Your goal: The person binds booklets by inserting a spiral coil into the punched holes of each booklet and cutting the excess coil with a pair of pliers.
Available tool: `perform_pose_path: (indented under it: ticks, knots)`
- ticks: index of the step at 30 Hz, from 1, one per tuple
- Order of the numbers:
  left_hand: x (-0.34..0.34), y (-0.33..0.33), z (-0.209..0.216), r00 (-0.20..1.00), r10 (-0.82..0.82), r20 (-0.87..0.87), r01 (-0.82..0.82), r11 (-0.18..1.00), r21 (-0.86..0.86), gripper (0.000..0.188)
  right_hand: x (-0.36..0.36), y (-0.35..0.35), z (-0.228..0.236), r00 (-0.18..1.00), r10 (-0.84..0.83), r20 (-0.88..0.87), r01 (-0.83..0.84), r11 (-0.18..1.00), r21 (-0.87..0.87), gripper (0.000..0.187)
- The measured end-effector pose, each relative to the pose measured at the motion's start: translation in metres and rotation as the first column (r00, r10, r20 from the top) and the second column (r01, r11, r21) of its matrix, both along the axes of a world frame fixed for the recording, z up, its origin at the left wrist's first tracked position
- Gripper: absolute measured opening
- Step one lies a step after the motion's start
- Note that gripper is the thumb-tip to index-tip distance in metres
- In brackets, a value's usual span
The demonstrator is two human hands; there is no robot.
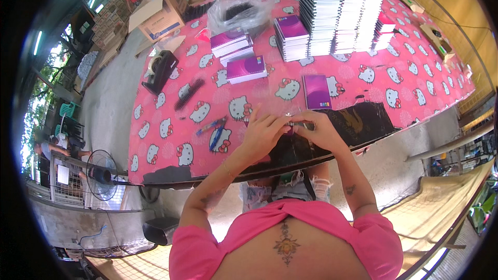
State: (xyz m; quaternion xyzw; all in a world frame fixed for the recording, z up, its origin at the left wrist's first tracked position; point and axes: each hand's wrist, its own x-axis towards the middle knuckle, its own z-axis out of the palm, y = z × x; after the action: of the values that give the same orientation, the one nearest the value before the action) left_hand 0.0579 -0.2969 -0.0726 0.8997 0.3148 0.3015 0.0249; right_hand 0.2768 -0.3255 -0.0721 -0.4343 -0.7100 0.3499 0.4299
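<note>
The left hand (264, 132) and right hand (314, 125) meet mid-frame, fingers bent close around a small purple thing (289, 131). I can't tell if they grip it. It looks like fiddly finger work; next needs steady fingertips. A purple notebook (317, 92) lies just above; tall notebook stacks (348, 21) stand upper right.
</note>
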Motion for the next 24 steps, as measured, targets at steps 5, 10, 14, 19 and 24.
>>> perform_pose_path:
  ticks: [5,10,14,19,24]
  knots:
    - [-0.001,0.004,-0.009,0.992,-0.008,0.125,0.008,1.000,0.000,0.025,0.003,0.004,0.007,1.000,0.025,0.011,-0.024,0.998,-0.065,0.023]
    - [-0.002,0.003,-0.006,0.990,-0.047,0.136,0.044,0.999,0.029,0.021,0.011,0.015,0.000,0.996,0.093,0.010,-0.092,0.992,-0.083,0.018]
    - [-0.004,-0.002,0.000,0.993,0.004,0.117,-0.002,1.000,-0.020,0.021,0.006,0.015,0.008,0.982,0.141,0.123,-0.156,0.980,0.127,0.012]
    - [-0.001,-0.009,0.004,0.995,-0.033,0.093,0.034,0.999,-0.010,0.021,-0.011,0.011,-0.019,0.997,-0.052,0.053,0.036,0.966,0.257,0.015]
    - [-0.005,-0.012,-0.009,0.997,0.001,0.081,0.002,0.999,-0.036,0.024,-0.026,0.001,-0.033,0.968,-0.252,0.002,0.241,0.930,0.276,0.015]
